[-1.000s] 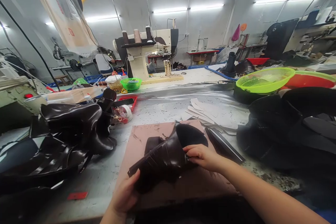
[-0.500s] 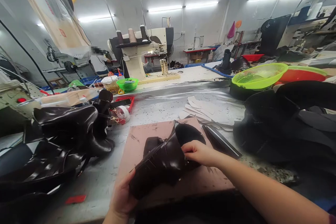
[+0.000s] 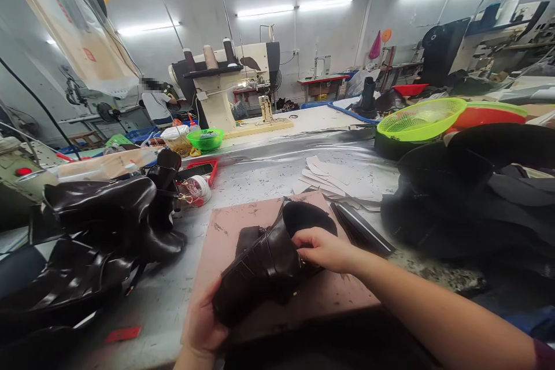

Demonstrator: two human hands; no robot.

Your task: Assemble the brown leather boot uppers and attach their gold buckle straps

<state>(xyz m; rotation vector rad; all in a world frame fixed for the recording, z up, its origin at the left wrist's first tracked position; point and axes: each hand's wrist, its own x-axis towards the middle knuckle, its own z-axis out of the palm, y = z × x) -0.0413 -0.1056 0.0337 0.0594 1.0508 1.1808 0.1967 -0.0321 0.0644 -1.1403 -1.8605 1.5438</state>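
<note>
A dark brown leather shoe upper (image 3: 260, 269) lies tilted over a pinkish board (image 3: 212, 237), its black-lined opening facing up and right. My left hand (image 3: 206, 315) is wrapped round its lower left end, the fingers partly hidden beneath. At the rim of the opening, my right hand (image 3: 318, 248) pinches the leather edge, thumb and fingertips partly inside. A small shiny metal bit shows just below those fingers. Beside the board, on the right, rests a dark strip-like piece (image 3: 362, 228) with a pale line along it.
Glossy dark leather uppers (image 3: 108, 214) are heaped on the left. Black pieces (image 3: 451, 202) pile up on the right, near a yellow-green basket (image 3: 420, 118). Pale cut pieces (image 3: 325, 176) lie behind the board. A sewing machine (image 3: 229, 92) stands farther back; a person (image 3: 156, 105) sits beyond.
The whole view has shifted slightly, so the surroundings sit a little further left. Both hands keep their hold on the shoe upper, which has barely moved.
</note>
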